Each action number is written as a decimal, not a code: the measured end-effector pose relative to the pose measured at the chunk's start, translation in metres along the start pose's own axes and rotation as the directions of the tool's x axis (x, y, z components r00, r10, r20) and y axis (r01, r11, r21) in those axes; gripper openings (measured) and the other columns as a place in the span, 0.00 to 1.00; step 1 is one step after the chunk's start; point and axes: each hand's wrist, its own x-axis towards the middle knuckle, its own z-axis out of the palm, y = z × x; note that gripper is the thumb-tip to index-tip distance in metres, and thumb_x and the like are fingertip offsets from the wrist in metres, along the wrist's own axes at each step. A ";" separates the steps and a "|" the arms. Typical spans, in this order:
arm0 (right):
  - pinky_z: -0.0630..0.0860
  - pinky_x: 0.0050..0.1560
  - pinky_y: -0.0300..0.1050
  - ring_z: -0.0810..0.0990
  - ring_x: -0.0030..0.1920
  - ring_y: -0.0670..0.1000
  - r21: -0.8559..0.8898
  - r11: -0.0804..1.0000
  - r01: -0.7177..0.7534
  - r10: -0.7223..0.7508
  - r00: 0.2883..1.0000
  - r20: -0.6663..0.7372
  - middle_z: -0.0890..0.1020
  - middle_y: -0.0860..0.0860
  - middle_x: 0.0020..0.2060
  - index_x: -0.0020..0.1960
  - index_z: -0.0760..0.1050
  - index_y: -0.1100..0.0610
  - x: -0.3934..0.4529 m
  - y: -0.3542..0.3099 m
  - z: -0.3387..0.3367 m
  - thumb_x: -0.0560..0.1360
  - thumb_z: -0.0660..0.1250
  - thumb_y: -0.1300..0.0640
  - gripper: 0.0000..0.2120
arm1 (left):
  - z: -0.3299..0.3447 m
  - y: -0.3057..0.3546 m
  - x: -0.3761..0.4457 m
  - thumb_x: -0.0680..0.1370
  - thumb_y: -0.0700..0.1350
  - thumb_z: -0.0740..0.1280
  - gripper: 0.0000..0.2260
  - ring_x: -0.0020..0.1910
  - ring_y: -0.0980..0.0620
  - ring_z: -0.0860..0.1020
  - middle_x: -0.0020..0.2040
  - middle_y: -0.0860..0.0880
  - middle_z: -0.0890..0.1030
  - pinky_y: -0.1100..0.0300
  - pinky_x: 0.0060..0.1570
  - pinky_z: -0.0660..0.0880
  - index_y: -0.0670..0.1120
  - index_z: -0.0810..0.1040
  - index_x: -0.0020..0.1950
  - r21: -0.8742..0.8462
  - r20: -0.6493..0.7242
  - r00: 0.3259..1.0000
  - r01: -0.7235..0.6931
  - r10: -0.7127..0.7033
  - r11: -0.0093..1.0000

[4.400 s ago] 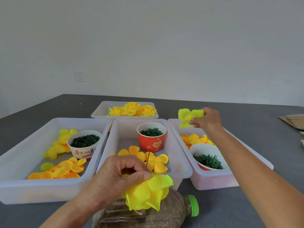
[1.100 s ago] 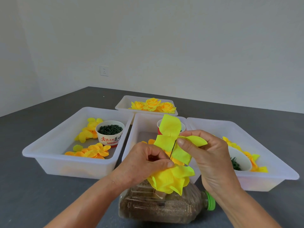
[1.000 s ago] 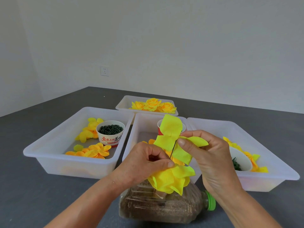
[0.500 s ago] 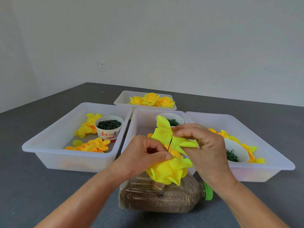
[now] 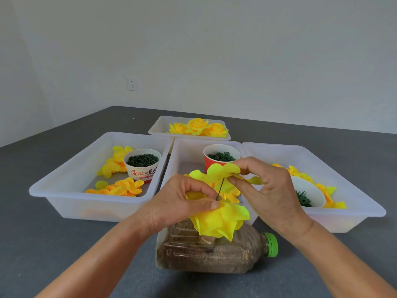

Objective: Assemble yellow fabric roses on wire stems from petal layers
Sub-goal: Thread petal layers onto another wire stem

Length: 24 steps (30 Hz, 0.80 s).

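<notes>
I count four white plastic trays [image 5: 64, 190], three paper cups [image 5: 142, 166] of green parts, three finished yellow roses [image 5: 197, 125] in the far tray, one plastic bottle [image 5: 236, 252] lying flat, and my two hands [image 5: 178, 203].

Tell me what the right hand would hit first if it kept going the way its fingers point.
Probably the left hand. The right hand points left, pinching a petal layer on the wire; depth is uncertain.
</notes>
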 end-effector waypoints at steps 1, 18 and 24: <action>0.74 0.45 0.28 0.78 0.44 0.36 -0.027 0.999 0.027 -0.027 1.000 -0.005 0.81 0.42 0.40 0.47 0.81 0.58 -0.001 0.001 0.001 0.68 0.71 0.64 0.08 | 0.000 0.000 -0.001 0.68 0.45 0.75 0.04 0.49 0.42 0.81 0.46 0.43 0.84 0.50 0.52 0.77 0.47 0.85 0.41 -0.004 0.007 1.000 0.011 -0.011 1.000; 0.74 0.47 0.49 0.82 0.44 0.52 -0.310 0.894 0.324 -0.303 0.946 0.116 0.84 0.50 0.41 0.43 0.82 0.61 -0.008 0.005 0.002 0.68 0.72 0.65 0.04 | -0.002 -0.005 -0.007 0.66 0.38 0.71 0.13 0.44 0.49 0.82 0.45 0.46 0.84 0.57 0.46 0.79 0.41 0.82 0.49 -0.187 0.002 0.999 0.052 -0.053 0.981; 0.71 0.51 0.44 0.81 0.46 0.49 -0.262 0.921 0.289 -0.260 0.956 0.140 0.84 0.49 0.41 0.41 0.82 0.60 -0.009 0.010 0.004 0.68 0.69 0.68 0.05 | -0.004 -0.003 -0.011 0.64 0.38 0.73 0.19 0.46 0.52 0.81 0.46 0.48 0.83 0.60 0.45 0.78 0.41 0.76 0.54 -0.154 -0.034 0.999 0.028 -0.034 0.988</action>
